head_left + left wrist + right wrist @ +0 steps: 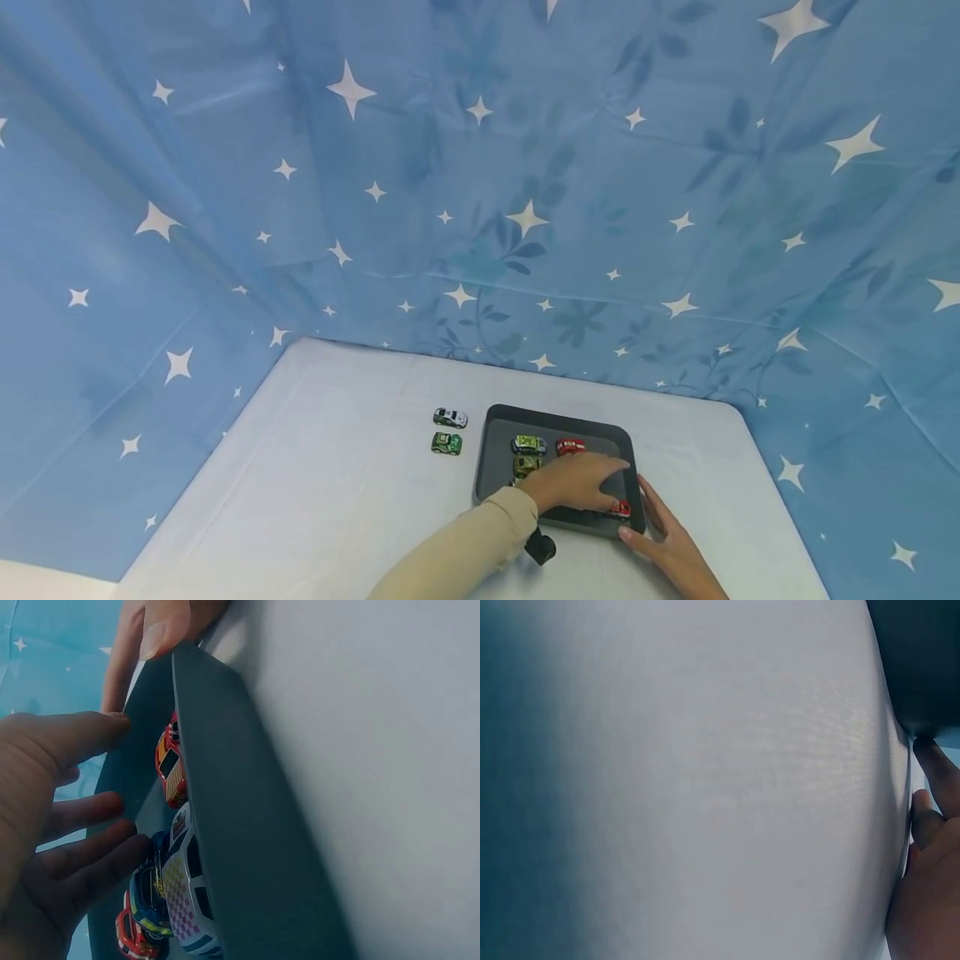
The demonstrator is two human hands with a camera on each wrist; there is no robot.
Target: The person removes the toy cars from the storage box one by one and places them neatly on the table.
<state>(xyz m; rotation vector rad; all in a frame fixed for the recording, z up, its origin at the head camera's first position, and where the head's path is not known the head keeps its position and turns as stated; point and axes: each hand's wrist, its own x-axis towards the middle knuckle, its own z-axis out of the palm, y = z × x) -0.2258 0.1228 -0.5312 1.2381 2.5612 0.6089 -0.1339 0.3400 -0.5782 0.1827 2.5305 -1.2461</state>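
Observation:
A dark grey tray [498,467] holds several toy cars. Among them are a yellow-green car [528,444], a red car [570,447] and a red car [619,509] near the front right corner. My left hand [573,482] reaches over the tray, thumb and fingers spread, holding nothing. Seen from the left wrist, its fingertips are beside a dark blue car [150,892] and a white checkered car [189,892]. With thumb and fingers on either side, my right hand [672,546] grips the tray's front right corner. The left arm hides part of the tray.
Left of the tray, a silver car [450,417] and a green car [447,443] stand on the white table [337,467]. A blue curtain with stars [480,183] encloses the table's back and sides. A black device [540,547] sits at the left wrist.

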